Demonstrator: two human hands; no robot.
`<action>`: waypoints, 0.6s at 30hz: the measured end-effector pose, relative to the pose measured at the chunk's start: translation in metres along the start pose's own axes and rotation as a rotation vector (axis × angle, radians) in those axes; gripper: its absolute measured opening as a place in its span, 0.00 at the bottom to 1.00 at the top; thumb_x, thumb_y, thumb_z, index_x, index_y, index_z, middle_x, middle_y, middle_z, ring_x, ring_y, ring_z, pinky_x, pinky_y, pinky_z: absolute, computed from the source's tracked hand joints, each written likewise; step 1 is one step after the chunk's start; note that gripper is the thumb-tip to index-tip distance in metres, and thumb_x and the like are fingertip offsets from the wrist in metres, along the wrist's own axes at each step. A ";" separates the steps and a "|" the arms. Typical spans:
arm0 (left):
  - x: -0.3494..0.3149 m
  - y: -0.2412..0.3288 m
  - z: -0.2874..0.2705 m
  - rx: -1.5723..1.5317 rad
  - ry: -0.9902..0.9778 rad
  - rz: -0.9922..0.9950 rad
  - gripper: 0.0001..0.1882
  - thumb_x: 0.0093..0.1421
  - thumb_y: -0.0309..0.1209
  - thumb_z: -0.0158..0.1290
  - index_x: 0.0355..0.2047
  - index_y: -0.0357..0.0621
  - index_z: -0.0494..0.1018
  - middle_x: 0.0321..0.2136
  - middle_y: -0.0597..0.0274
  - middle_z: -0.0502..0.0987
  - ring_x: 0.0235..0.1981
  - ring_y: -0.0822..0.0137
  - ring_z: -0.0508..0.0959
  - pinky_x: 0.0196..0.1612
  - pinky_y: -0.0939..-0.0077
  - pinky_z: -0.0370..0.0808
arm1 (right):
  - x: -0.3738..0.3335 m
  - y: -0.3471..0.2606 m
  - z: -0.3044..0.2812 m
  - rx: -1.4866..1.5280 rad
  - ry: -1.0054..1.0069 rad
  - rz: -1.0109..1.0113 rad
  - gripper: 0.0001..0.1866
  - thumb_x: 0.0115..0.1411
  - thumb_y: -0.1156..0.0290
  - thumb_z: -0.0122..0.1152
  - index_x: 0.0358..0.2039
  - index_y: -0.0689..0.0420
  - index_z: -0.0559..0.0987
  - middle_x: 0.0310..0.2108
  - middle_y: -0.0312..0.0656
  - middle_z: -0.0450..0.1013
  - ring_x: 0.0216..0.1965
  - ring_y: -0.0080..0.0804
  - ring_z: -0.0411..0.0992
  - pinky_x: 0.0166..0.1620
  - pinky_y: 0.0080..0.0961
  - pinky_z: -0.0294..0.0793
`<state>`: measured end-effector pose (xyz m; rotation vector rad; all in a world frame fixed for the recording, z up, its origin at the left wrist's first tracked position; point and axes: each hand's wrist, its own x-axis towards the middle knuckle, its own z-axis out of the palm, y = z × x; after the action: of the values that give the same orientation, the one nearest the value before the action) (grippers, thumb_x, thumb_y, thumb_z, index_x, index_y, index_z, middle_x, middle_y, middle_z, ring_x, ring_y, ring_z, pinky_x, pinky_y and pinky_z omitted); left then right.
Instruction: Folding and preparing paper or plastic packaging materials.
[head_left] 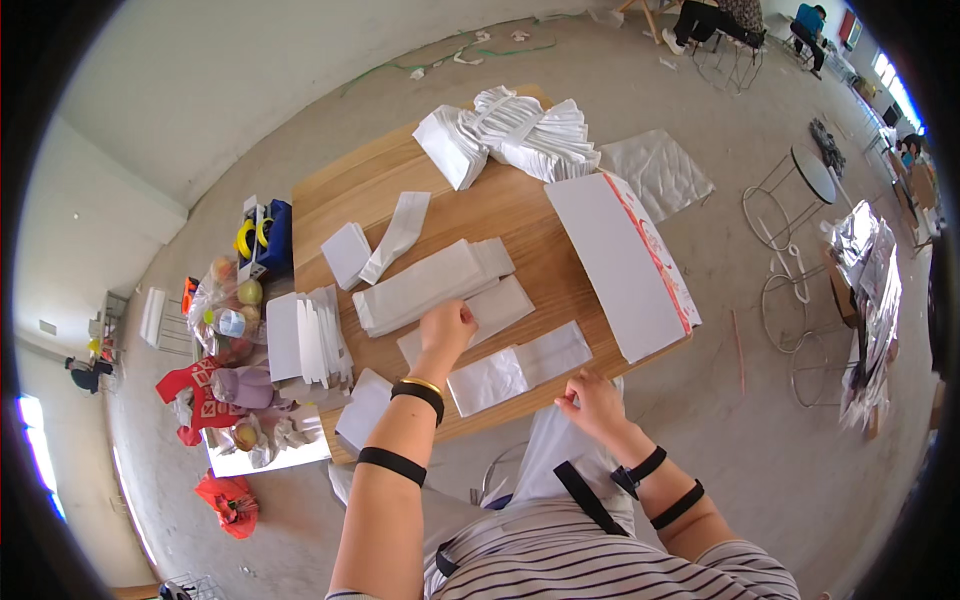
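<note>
The person stood at a wooden table [520, 215], folding white paper bags. The left hand [447, 328] was closed in a loose fist, knuckles pressed down on a flat white paper piece [470, 318] near the table's middle, seemingly creasing it. The right hand [592, 400] was at the table's near edge, fingers curled and pinching the edge of a white sheet [555, 445] that hung down toward the lap. Another flat piece [518, 367] lay between the two hands, apparently unfolded. Just beyond the left hand lay a stack of long folded bags [430, 285]; a fanned stack of finished pieces [312, 340] sat at the left edge, and a large heap of white bags [510, 130] at the far end. A big white board with a red border [620, 265] lay to the right. Judgement: the work was well under way, several stacks done, at least three pieces open.
</note>
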<state>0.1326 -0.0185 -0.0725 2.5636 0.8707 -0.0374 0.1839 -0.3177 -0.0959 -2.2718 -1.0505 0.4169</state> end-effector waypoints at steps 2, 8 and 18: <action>0.001 -0.010 -0.002 -0.112 0.026 -0.055 0.06 0.51 0.35 0.62 0.28 0.48 0.81 0.27 0.59 0.82 0.32 0.58 0.81 0.37 0.65 0.77 | 0.001 -0.003 -0.002 0.021 -0.021 0.005 0.13 0.50 0.64 0.69 0.21 0.56 0.75 0.31 0.44 0.72 0.34 0.46 0.73 0.35 0.41 0.74; 0.001 -0.025 -0.016 -0.234 0.037 -0.064 0.09 0.55 0.35 0.61 0.30 0.43 0.81 0.25 0.58 0.80 0.28 0.61 0.80 0.35 0.68 0.76 | 0.002 0.002 0.001 0.032 -0.017 -0.034 0.13 0.51 0.64 0.69 0.22 0.57 0.75 0.30 0.45 0.73 0.34 0.48 0.73 0.36 0.41 0.73; -0.046 -0.023 -0.056 -0.218 0.271 0.068 0.05 0.59 0.31 0.57 0.32 0.44 0.77 0.32 0.60 0.78 0.30 0.61 0.79 0.35 0.67 0.75 | 0.052 -0.037 -0.020 0.983 -0.533 0.305 0.18 0.65 0.57 0.60 0.39 0.61 0.82 0.36 0.40 0.78 0.34 0.25 0.74 0.39 0.25 0.74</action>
<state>0.0762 -0.0058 -0.0234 2.4230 0.8305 0.4121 0.2052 -0.2668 -0.0586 -1.4230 -0.5015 1.3714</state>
